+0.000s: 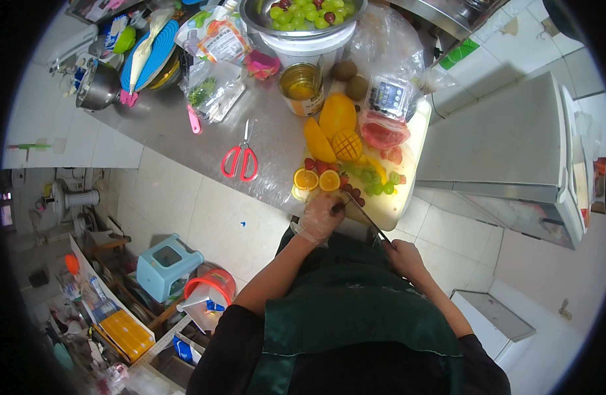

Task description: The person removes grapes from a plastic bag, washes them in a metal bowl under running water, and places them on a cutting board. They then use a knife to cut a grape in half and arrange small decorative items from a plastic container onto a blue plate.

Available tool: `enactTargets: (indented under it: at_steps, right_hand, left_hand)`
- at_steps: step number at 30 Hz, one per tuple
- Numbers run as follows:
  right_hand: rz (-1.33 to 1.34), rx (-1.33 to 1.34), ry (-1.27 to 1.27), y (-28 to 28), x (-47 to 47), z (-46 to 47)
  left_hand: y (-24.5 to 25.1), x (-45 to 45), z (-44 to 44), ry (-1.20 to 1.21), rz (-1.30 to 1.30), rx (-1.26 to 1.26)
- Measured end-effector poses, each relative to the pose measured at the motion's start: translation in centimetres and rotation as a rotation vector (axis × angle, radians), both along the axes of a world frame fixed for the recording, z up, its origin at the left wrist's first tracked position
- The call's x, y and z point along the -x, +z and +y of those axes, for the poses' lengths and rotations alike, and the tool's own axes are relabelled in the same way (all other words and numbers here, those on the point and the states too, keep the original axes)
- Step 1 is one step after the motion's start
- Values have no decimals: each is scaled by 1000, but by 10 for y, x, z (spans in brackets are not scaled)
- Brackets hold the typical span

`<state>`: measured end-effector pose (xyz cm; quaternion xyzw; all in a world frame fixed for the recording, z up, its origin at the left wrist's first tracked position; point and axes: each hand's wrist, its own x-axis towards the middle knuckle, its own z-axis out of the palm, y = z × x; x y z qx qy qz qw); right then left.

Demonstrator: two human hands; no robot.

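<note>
My left hand (323, 216), in a clear plastic glove, holds a small dark fruit (338, 208) at the near edge of the cutting board (399, 210). My right hand (406, 257) grips the handle of a knife (364, 215). Its long blade slants up to the left, the tip close to the dark fruit. Red grapes (355, 192) lie just beyond the blade. Two orange halves (306, 178) sit cut side up beyond my left hand, with strawberries (322, 166) behind them. Cut green grapes (369, 177) are on the board's right part.
Scored mango (347, 145), peeled grapefruit (382, 131) and a plastic berry box (388, 96) crowd the board's far side. An opened can (301, 89) stands beside them. Red-handled scissors (240, 160) lie on the steel table (278, 143). A metal bowl of grapes (303, 32) tops a white bucket.
</note>
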<state>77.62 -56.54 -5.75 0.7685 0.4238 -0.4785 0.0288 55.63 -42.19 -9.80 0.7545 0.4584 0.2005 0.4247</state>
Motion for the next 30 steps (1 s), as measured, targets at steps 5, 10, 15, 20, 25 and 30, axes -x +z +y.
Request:
enactTargets:
  at_steps: [5,10,15,20,25,30]
  right_hand:
    - [-6,-27,3,1,1,0]
    - [22,-16,-46,-1,2,0]
    - [53,-44,-75,3,2,2]
    - [159,-217,-203,26,-2,9]
    - [384,-386,-344,34,14,37]
    - [643,-453,-412,31,33,55]
  left_hand:
    - [2,-1,-1,32,-88,-129]
    - [-3,11,-8,70,44,79]
    - [-8,23,-15,204,-191,356]
    - [6,11,-11,283,-346,648]
    - [48,-2,-19,181,-526,749]
    - [81,-5,-28,-46,-426,494]
